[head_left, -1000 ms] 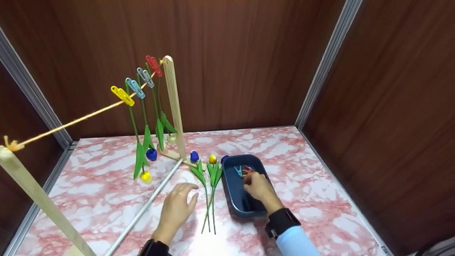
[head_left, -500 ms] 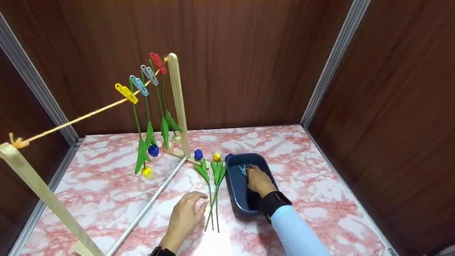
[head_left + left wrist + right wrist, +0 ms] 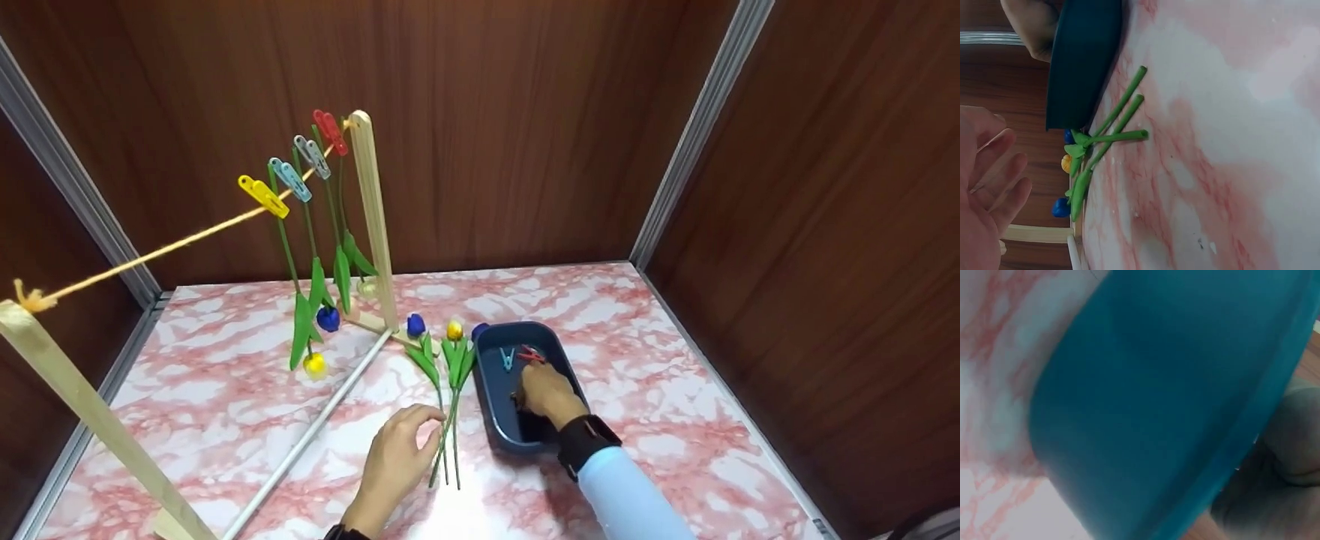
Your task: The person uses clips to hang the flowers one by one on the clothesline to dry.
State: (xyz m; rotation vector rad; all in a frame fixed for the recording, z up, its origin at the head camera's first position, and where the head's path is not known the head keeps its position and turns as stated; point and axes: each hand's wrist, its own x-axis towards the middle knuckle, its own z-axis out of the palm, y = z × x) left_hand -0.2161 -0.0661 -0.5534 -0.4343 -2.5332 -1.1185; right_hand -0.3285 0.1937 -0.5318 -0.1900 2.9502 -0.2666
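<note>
One blue clothespin point(image 3: 507, 360) — beside right grip point(image 3: 547, 388)

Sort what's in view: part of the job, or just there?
Likely the job:
left hand
right hand, in the tray
pegs in the tray
pegged flowers
loose flowers
line
stand

Likely just there:
wood panels
metal rails
wristbands
cut-off item, bottom right, unclear what

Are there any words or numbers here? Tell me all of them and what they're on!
None that can be read.
Yellow clip: dark marks, too small to tell if they are letters.
Blue clip and grey clip: the same.
Tub: no writing on the walls that show.
</note>
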